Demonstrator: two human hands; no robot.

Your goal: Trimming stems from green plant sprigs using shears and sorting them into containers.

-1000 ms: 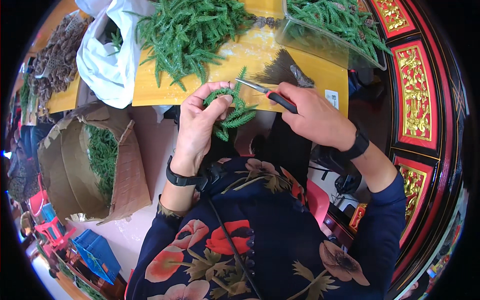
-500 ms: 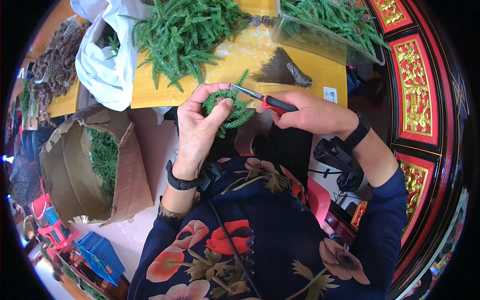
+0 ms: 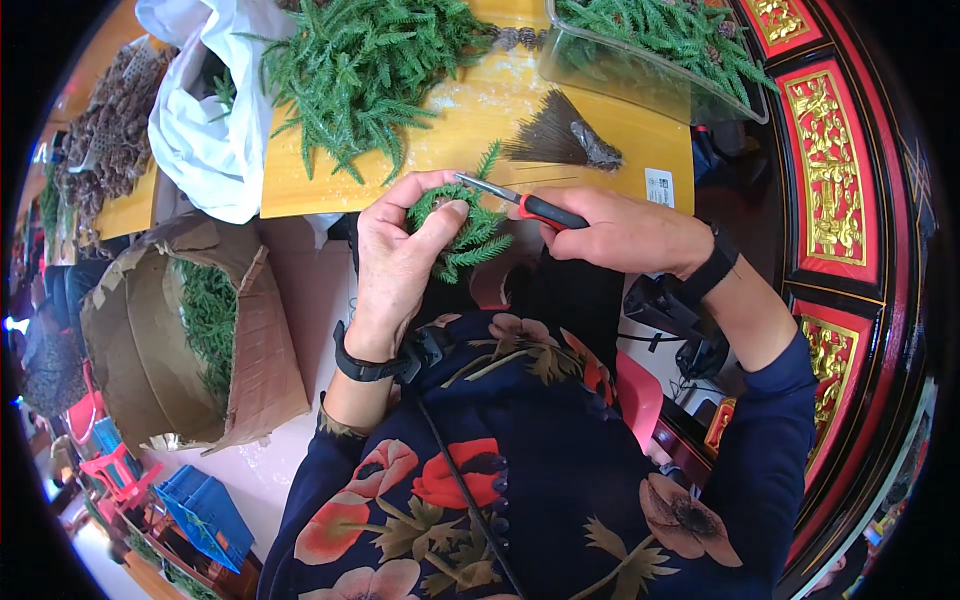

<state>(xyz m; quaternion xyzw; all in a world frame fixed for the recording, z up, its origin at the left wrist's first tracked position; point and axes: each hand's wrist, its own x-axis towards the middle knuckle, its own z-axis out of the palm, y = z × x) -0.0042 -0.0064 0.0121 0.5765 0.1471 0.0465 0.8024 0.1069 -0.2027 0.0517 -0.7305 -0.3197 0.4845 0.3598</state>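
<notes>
Pinched between the thumb and fingers of my left hand (image 3: 388, 245) is a green artificial pine sprig (image 3: 478, 240), its needled tips fanning out to the right. A brown bit, perhaps a pine cone, shows by my thumb. My right hand (image 3: 635, 230) is closed around pliers (image 3: 552, 213) with red and black handles. Their metal jaws reach left across the top of the sprig to my left index fingertip; what they grip, if anything, is too small to make out. Just beyond, a fanned bundle of thin dark wires (image 3: 550, 138) lies on the yellow table (image 3: 640, 150).
A heap of green sprigs (image 3: 370, 75) covers the table's back left, beside a white plastic bag (image 3: 205, 150). At the back right stands a clear plastic bin (image 3: 640, 85) of sprigs. A torn cardboard box (image 3: 270, 350) with greenery and a blue crate (image 3: 205, 515) are lower left.
The pliers have tilted slightly and shifted a little left with my right hand. The sprig has turned slightly in my left hand, which otherwise stays put.
</notes>
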